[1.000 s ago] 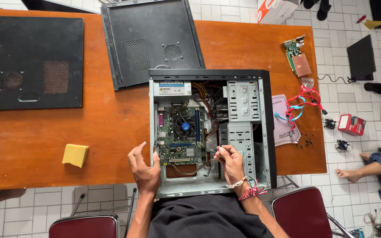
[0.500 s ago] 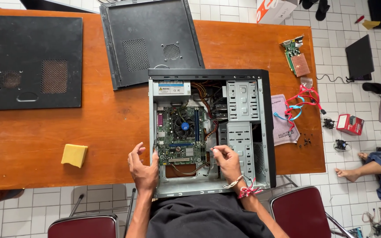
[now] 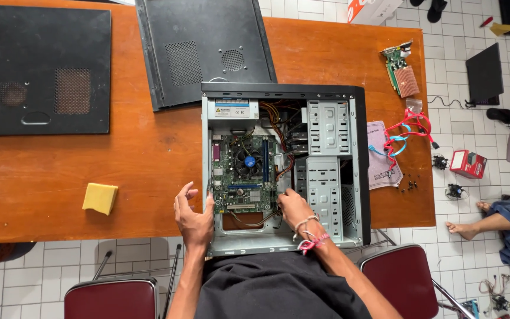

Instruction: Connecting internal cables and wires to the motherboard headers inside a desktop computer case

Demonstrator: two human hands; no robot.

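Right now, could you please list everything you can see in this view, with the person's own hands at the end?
open computer case: 1, black and grey, lying on the table's near edge
motherboard: 1, green, inside the case
side panels: 2, black, far left and far middle of the table
wooden table: 1, orange-brown
sponge: 1, yellow, left of the case
expansion card: 1, green, far right corner
cables: a bundle, red and blue, right of the case
chairs: 2, dark red, near side
left hand: on the case's left wall
right hand: inside the case, beside the motherboard
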